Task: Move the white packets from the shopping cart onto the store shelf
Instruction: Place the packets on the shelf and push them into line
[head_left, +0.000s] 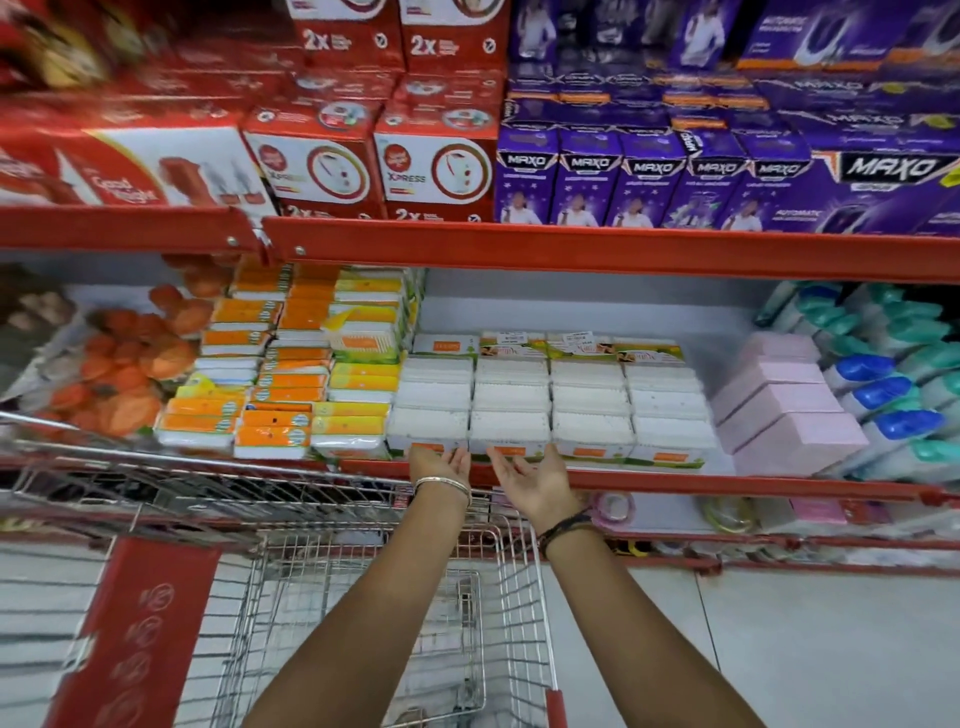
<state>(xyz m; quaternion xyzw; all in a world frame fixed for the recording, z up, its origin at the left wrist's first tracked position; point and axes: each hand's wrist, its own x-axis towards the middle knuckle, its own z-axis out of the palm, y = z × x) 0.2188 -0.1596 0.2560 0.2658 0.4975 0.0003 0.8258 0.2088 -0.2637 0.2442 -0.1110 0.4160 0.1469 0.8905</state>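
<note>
Several white packets (550, 402) lie in neat rows on the store shelf (675, 480), between the orange packs and the pink boxes. My left hand (441, 462) and my right hand (530, 480) are both open, palms facing each other, at the shelf's red front lip, with their fingertips against the front row of white packets. Neither hand holds anything. Below my arms stands the wire shopping cart (524, 597); no white packets show inside its basket.
Orange and yellow packs (280, 374) are stacked left of the white packets, pink boxes (784, 410) and blue-capped bottles (893, 395) to the right. Red and purple cartons (644, 176) fill the upper shelf. A red cart flap (140, 629) hangs at lower left.
</note>
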